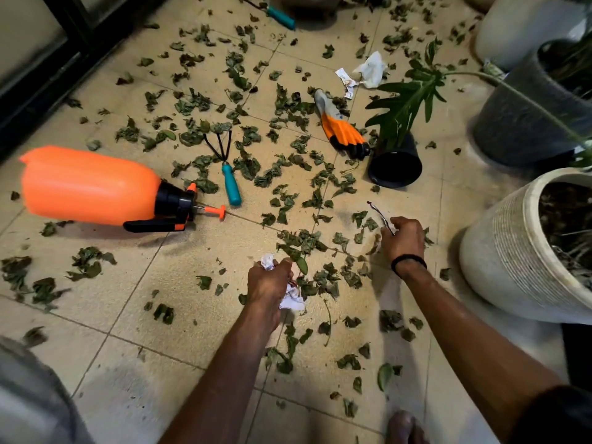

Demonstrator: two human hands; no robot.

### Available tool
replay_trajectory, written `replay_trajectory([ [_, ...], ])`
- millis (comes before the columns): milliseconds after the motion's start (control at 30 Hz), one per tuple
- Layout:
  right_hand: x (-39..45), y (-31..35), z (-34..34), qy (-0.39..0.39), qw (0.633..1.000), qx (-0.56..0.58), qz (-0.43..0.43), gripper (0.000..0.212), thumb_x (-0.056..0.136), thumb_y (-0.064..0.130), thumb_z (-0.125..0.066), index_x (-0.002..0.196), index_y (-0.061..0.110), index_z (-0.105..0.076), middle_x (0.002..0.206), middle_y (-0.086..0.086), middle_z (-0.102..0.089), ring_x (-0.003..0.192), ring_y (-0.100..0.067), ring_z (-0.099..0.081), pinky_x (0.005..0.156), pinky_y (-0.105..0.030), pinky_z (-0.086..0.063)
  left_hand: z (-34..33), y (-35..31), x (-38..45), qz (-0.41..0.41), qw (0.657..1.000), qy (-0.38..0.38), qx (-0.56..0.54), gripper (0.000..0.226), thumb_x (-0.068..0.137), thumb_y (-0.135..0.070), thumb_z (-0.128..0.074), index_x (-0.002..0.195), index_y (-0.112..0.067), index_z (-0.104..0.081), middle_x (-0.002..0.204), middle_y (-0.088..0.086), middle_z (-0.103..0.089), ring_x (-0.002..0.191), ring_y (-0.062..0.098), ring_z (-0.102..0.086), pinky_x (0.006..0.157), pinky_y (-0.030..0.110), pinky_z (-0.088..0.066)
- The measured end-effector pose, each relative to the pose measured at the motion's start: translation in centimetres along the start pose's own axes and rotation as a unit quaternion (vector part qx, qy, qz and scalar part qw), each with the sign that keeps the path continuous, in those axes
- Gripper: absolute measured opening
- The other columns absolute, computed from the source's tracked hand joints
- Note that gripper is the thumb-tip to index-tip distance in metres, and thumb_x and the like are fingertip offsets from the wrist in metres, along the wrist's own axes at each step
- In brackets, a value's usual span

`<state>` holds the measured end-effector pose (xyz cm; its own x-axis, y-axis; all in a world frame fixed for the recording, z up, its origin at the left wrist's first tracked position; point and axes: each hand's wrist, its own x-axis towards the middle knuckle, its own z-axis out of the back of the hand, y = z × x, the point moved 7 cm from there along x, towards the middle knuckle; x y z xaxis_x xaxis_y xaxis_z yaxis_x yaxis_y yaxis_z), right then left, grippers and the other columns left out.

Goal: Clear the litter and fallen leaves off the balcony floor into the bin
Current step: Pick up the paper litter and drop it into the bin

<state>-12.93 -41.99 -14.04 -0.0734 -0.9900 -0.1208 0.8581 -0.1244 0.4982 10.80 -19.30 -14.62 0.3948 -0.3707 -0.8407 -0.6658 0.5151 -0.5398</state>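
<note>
Low over the tiled balcony floor (134,315), crumpled white paper (290,299) is gripped in the curled left hand (269,283), while a thin strip of wrapper (379,216) is pinched by the right hand (402,237). The litter-gathering step appears to be under way, with little of the task done: fallen leaves (298,241) are scattered across nearly every tile, and a white tissue (371,69) lies farther off beside torn scraps. No bin is seen, so its place cannot be told; the handfuls would next need to be carried to it. Room is limited on the right by a ribbed white planter (503,261) and a toppled black pot (395,165). On the left lies an orange sprayer (89,184). Open floor is left near the camera.
</note>
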Motion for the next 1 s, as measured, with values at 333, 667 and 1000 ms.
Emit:
replay_trajectory([
  [333, 3.1, -0.8, -1.9, 0.035, 0.985, -0.152, 0.069, 0.019, 0.094, 0.008, -0.061, 0.107, 0.002, -0.073, 0.114, -0.025, -0.062, 0.104, -0.043, -0.062, 0.085, -0.047, -0.055, -0.6, -0.8, -1.3, -0.036, 0.999, 0.001, 0.016, 0.068, 0.071, -0.039, -0.093, 0.116, -0.013, -0.049, 0.113, 0.016, -0.067, 0.080, 0.027, -0.067, 0.047, 0.032, -0.056],
  [667, 2.9, -1.1, -1.9, 0.043, 0.991, -0.104, 0.065, 0.037, 0.097, 0.042, -0.059, 0.121, 0.014, -0.062, 0.122, -0.018, -0.056, 0.110, -0.039, -0.056, 0.087, -0.044, -0.052, -0.1, -1.5, -1.4, -0.059, 0.996, -0.031, 0.051, 0.071, 0.068, -0.049, -0.092, 0.113, -0.015, -0.048, 0.099, 0.004, -0.066, 0.103, 0.031, -0.067, 0.096, 0.051, -0.056],
  [1000, 3.7, -1.0, -1.1, 0.008, 0.999, -0.019, 0.049, 0.013, 0.096, 0.019, -0.064, 0.096, 0.010, -0.073, 0.098, -0.016, -0.071, 0.091, -0.035, -0.063, 0.071, -0.031, -0.041, -0.4, -1.1, -1.2, -0.067, 0.996, -0.015, 0.051, 0.051, 0.068, -0.046, -0.093, 0.090, -0.020, -0.055, 0.090, 0.007, -0.073, 0.093, 0.030, -0.074, 0.091, 0.053, -0.059],
])
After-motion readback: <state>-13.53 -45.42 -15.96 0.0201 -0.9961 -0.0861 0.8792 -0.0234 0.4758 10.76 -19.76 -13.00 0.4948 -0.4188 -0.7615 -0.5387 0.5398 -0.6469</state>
